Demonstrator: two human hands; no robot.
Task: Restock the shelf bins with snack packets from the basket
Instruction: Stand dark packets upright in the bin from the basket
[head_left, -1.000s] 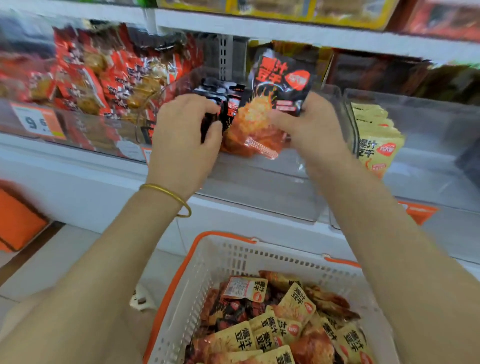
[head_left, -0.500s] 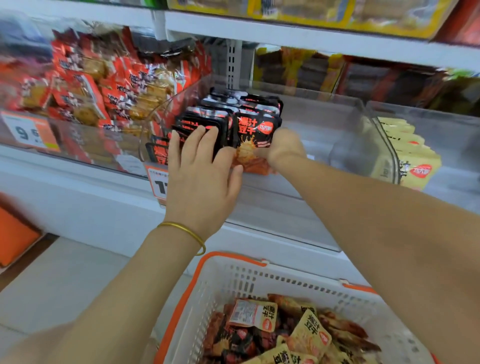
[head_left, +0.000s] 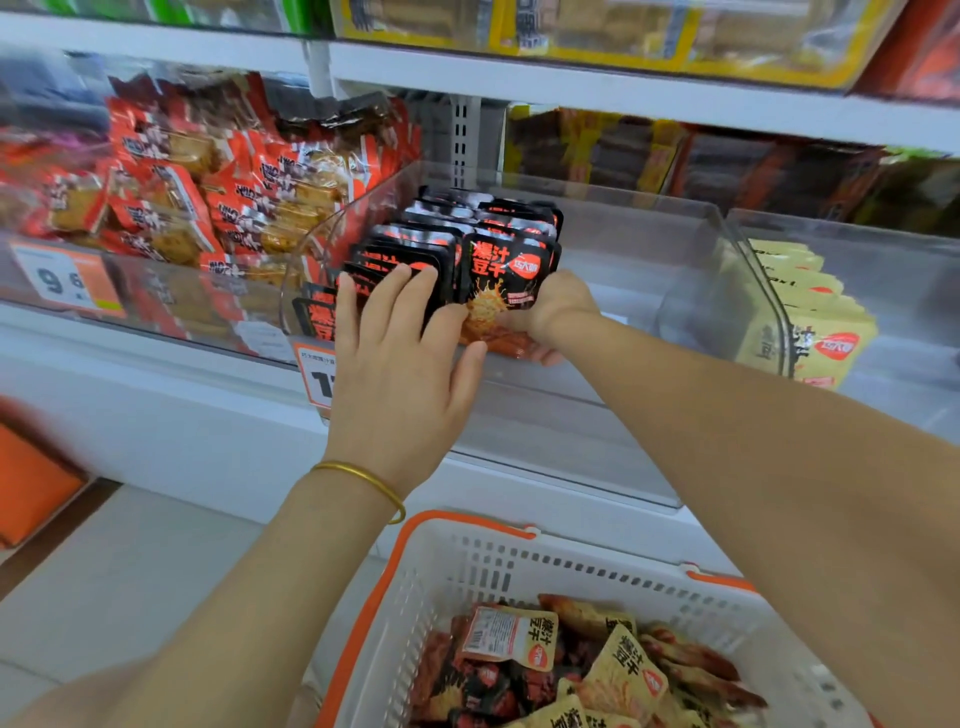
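A white shelf (head_left: 156, 395) carries three clear bins (head_left: 649, 249) side by side, holding red packets (head_left: 171, 208), black packets (head_left: 415, 254) and yellow packets (head_left: 821, 332).

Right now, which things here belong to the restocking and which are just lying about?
In the job: black packet in the right hand; black packet row under the left hand fingers; clear bin; basket with more packets.
Lying about: red packets in the next bin; price tag; boxes on the top shelf.
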